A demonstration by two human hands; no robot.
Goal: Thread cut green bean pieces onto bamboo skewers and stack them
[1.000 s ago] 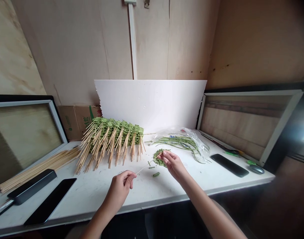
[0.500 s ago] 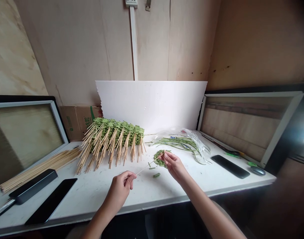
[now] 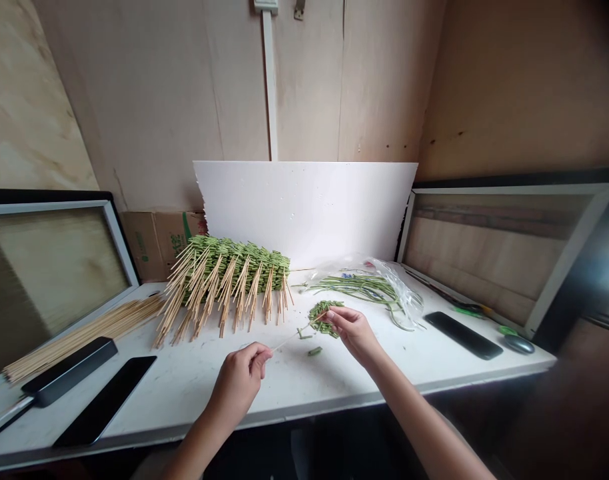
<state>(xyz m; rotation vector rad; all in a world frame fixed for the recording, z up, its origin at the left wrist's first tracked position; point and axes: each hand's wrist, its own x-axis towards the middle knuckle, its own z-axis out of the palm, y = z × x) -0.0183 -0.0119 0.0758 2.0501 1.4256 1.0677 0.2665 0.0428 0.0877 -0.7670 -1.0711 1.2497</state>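
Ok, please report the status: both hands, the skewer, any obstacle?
Left hand and right hand pinching one thin skewer. Green pile by right fingertips, loose green piece near skewer. No obstacle seen between hands.

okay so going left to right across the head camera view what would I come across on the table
Flat black slab, stack of skewered green pieces, small heap of cut green pieces, dark phone, grey mouse.

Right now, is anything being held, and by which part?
Yes, a thin stick: the left hand pinches its near end, and the right hand's fingertips close around it near the far end.
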